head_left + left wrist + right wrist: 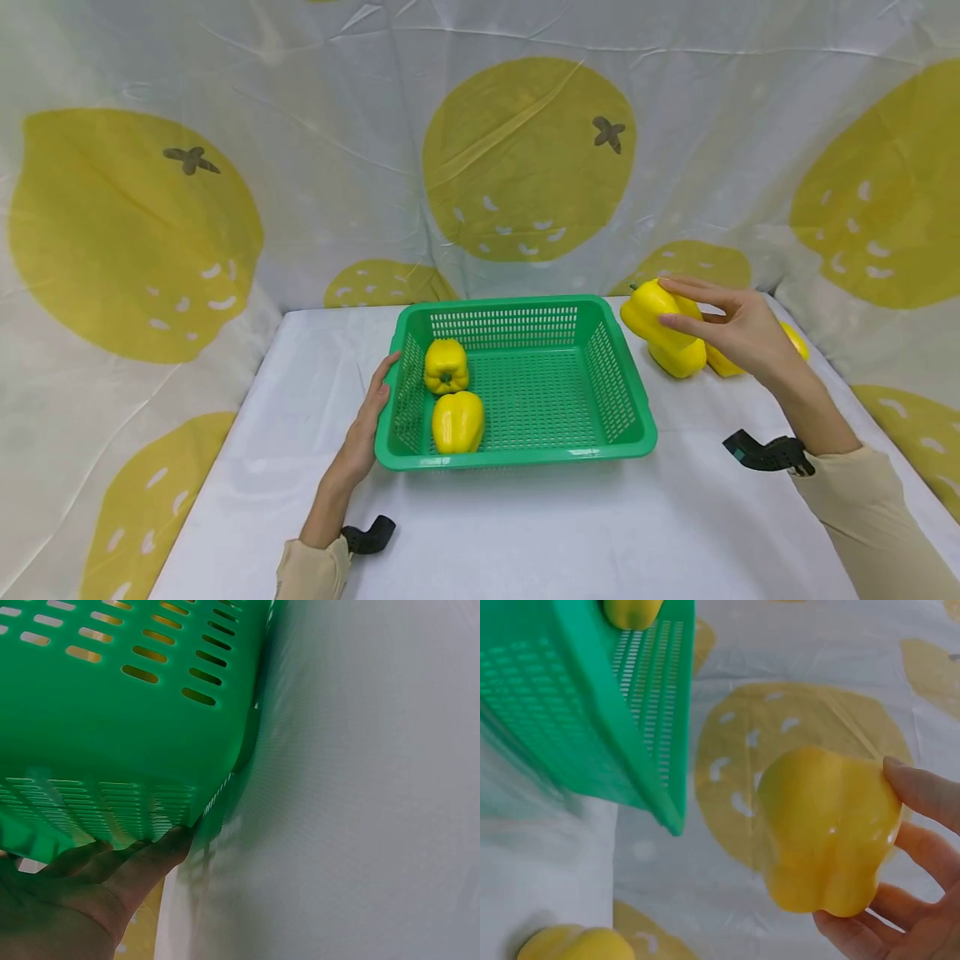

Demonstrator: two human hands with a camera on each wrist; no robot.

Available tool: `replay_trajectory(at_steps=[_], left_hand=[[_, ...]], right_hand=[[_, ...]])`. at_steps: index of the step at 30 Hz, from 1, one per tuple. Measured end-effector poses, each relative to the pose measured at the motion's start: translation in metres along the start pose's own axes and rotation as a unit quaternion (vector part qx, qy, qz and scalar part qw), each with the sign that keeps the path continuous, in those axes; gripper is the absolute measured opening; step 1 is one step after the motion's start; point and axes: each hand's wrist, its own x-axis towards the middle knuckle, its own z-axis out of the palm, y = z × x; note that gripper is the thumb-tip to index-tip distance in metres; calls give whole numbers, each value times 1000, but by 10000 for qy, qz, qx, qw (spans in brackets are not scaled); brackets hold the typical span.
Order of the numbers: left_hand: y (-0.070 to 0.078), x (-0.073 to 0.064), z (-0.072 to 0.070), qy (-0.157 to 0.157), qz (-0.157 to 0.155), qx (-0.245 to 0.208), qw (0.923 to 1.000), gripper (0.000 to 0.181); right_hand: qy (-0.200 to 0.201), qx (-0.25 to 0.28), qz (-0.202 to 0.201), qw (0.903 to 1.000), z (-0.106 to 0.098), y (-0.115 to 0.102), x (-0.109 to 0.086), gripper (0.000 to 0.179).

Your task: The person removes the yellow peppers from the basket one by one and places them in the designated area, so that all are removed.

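Observation:
My right hand (738, 325) pinches a yellow bell pepper (651, 312) between thumb and fingers, just right of the green basket (525, 454). In the right wrist view that bell pepper (829, 832) is held up, apart from the table. Along the basket's left side rests my left hand (365, 421); in the left wrist view its fingers (150, 866) lie straight against the perforated wall. Inside the basket, two yellow bell peppers sit at the left, one toward the back (446, 367) and one toward the front (458, 423).
Right of the basket, another yellow bell pepper (678, 358) lies on the white table (570, 533), below the held one. More yellow pieces (795, 340) show partly behind my right hand and wrist. A lemon-print cloth (337, 167) hangs behind and at both sides.

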Motion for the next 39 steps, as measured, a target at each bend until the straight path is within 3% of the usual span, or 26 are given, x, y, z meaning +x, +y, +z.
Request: replay_trajectory(at_steps=[10, 20, 28, 33, 39], left_hand=[[1, -1, -1, -37, 58, 44, 10000, 51], [1, 0, -1, -7, 11, 79, 10000, 51], [0, 0, 0, -18, 31, 82, 10000, 51], [1, 0, 0, -9, 19, 85, 10000, 51], [0, 0, 0, -23, 18, 71, 10000, 51]], right_hand=[[434, -209, 448, 9978, -14, 47, -25, 57], [893, -401, 484, 9940, -13, 85, -47, 57], [983, -750, 779, 9893, -12, 108, -59, 61], [1061, -698, 1082, 9860, -13, 123, -69, 64], [1071, -497, 1794, 9767, -17, 142, -79, 70]])
